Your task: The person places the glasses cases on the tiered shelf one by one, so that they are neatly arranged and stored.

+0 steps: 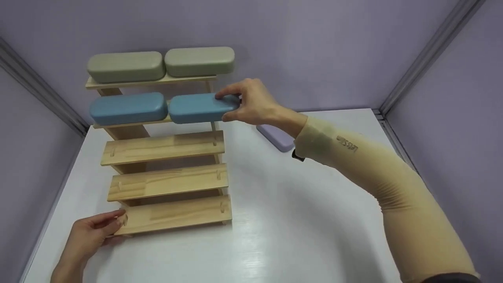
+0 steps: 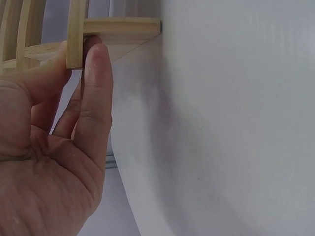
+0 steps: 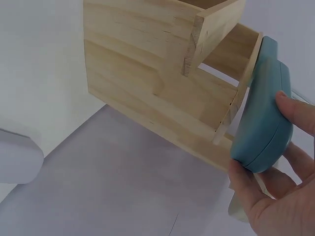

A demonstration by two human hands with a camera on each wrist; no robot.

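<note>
My right hand grips the right end of a blue glasses case, thumb on one side and fingers on the other. That case lies on the second tier from the top of a stepped wooden rack, its right end jutting past the shelf. Beside it on the same tier sits another blue case. In the right wrist view the held case shows its lid seam. My left hand pinches the left end of the lowest shelf; the left wrist view shows thumb and fingers about the board's edge.
Two green cases stand on the top tier against the back wall. A purple case lies on the white table, right of the rack and partly behind my right forearm. Grey-purple walls enclose the table at the back and sides.
</note>
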